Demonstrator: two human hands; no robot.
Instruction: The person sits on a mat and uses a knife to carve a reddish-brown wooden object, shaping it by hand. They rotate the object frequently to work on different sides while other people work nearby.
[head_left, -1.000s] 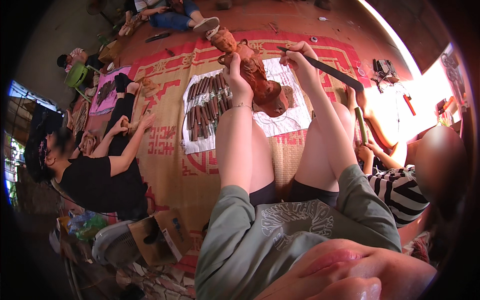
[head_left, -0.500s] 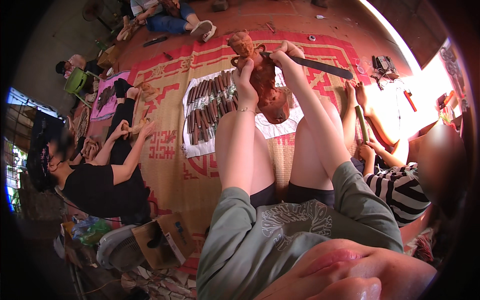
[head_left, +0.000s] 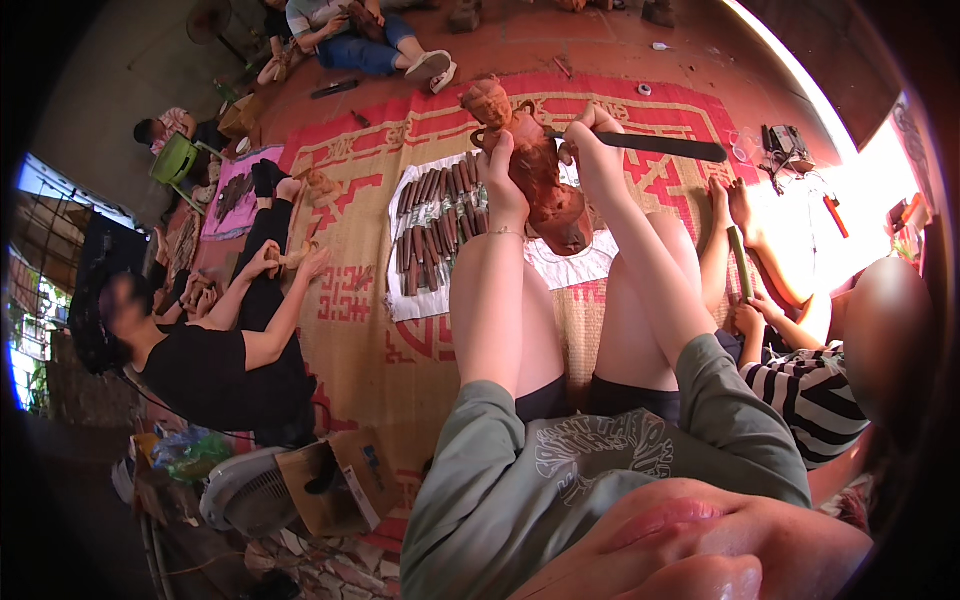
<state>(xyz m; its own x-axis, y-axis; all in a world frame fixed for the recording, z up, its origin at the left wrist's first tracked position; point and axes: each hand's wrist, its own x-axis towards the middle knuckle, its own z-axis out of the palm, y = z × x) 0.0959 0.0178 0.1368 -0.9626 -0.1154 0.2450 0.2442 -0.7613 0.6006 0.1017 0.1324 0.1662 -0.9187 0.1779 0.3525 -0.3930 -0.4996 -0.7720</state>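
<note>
A reddish-brown carved wooden statuette (head_left: 540, 190) with a figure's head at its far end is held up over the mat, above my knees. My left hand (head_left: 506, 185) is closed around its left side, below the carved head. My right hand (head_left: 594, 138) grips a long, flat, dark file (head_left: 670, 147). The file's left end meets the statuette's upper right side, and its rounded end sticks out to the right. My right fingers partly hide the file's near part. Beneath the statuette, a white cloth (head_left: 408, 305) carries rows of chisels with brown handles (head_left: 435, 215).
A red-and-tan woven mat (head_left: 345, 245) covers the floor. One person (head_left: 210, 350) sits at left with a pale carving; another (head_left: 800, 390) sits at right holding a green-handled tool. A cardboard box (head_left: 340, 485) and fan (head_left: 250, 490) stand lower left. A power unit (head_left: 787, 147) lies far right.
The whole view has shifted slightly, so everything sits a bit lower and further right. The file is angled a little more level against the statuette. Both hands keep their holds.
</note>
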